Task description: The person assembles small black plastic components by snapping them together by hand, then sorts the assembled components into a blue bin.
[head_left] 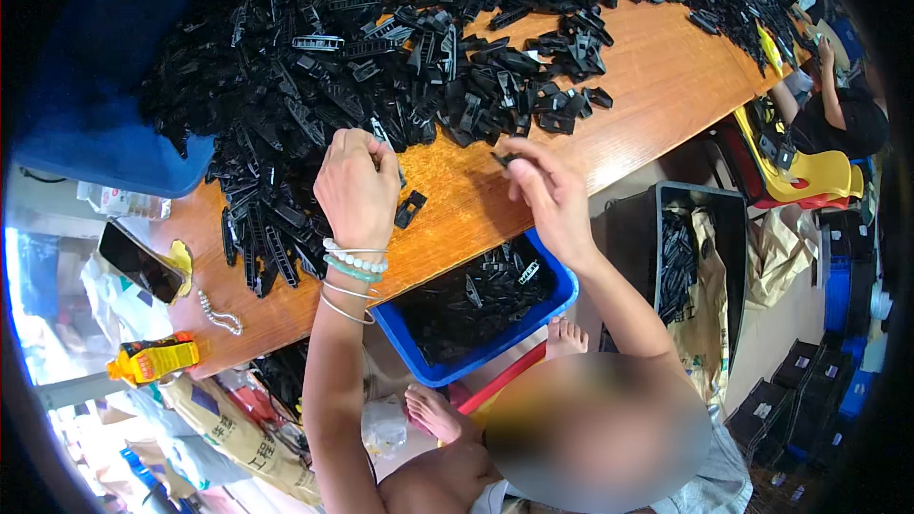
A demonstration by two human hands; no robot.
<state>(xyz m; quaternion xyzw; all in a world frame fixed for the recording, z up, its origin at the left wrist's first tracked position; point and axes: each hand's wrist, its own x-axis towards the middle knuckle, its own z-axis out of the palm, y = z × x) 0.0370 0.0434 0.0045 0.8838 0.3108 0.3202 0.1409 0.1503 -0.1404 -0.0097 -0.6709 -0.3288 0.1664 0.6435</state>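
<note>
My left hand, with bracelets at its wrist, is at the near edge of a large heap of black plastic parts. Its fingers are closed round a long black plastic part with a shiny edge; the fingers hide its middle. To the right, my right hand is above the table's front edge, pinching a small dark plastic piece between thumb and fingers. One loose black part lies on the wood between the hands. Below them stands a blue bin with black parts inside.
The wooden table runs toward the upper right. A phone, a beaded strand and a yellow-orange bottle lie at its left end. A black crate stands right of the bin. Another person sits beyond a yellow chair.
</note>
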